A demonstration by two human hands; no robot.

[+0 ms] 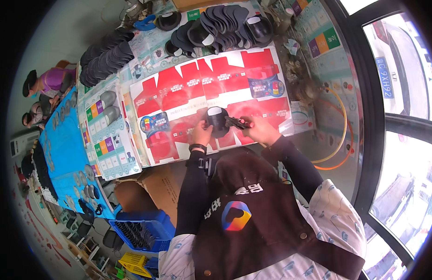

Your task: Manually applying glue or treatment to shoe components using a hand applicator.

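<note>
Near the middle of the table, my left hand (200,134) grips a rounded black curved piece (218,126) by its left edge. The piece has a white patch at its top. My right hand (261,131) is closed around a dark tool shaped like a small spray gun (238,122), its front end pointing at the right side of the piece. Some of the tool is hidden by my fingers. Beneath both hands lies a printed red and white cardboard sheet (197,103), with dark smudges on it.
Overlapping dark curved pieces (224,19) line the table's far edge, and more are stacked (106,58) at far left. Yellow and orange hoses (343,126) loop at right beside the window. A blue crate (143,228) stands lower left. Other people (50,83) sit by a blue table (66,149).
</note>
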